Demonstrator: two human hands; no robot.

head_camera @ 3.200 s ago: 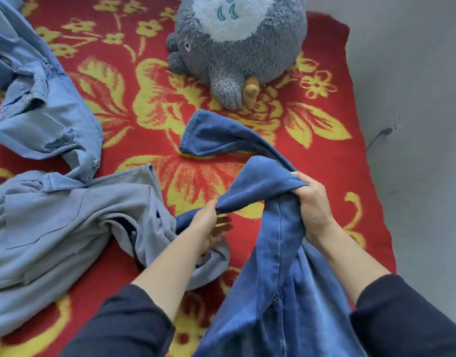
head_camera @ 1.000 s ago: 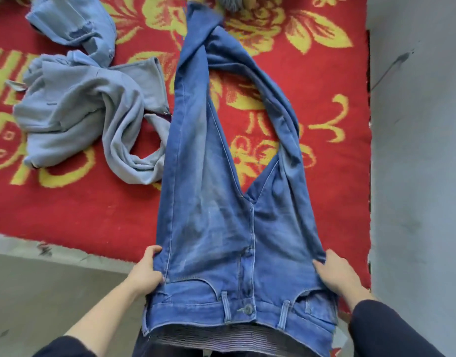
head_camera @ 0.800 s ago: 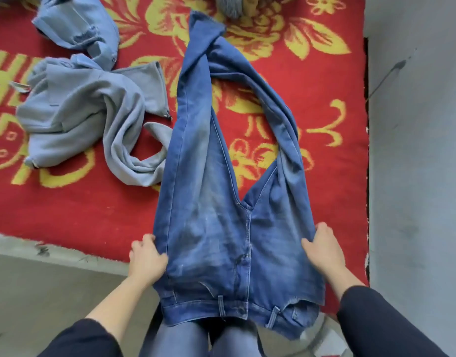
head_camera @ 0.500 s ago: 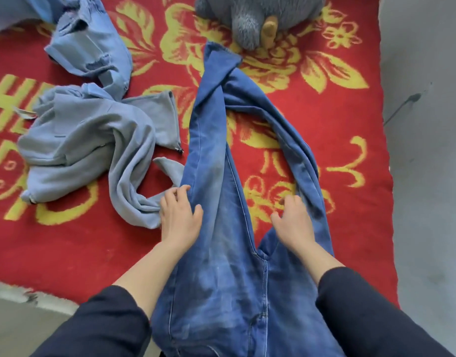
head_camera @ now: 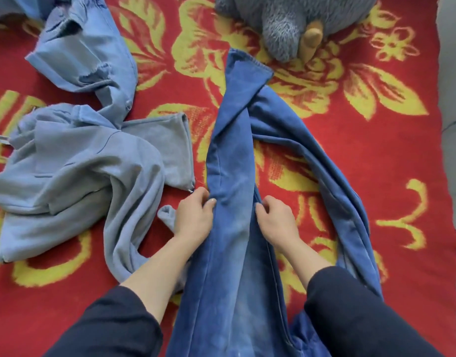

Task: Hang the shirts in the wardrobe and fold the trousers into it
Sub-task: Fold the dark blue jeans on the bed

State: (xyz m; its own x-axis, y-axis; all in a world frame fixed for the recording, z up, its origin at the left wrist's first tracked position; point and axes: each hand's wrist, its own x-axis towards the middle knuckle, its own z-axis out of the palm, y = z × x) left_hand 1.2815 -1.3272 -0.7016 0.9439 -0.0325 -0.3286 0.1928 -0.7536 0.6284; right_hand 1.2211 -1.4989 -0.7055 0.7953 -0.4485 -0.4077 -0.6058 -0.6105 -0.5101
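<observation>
Denim, likely heavy yet floppy, makes the jeans (head_camera: 229, 161) best held at the seams, where the left hand (head_camera: 194, 216) and right hand (head_camera: 276, 221) pinch one leg's edges

Jeans (head_camera: 232, 161) on blanket (head_camera: 376, 155); shirts (head_camera: 80, 163) left; plush (head_camera: 286, 21) behind.

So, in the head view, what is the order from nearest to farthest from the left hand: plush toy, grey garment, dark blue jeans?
1. dark blue jeans: the left hand grips one leg's edge.
2. grey garment: to the left, with one end just beside the hand.
3. plush toy: farthest, at the top edge, toward the right.
</observation>
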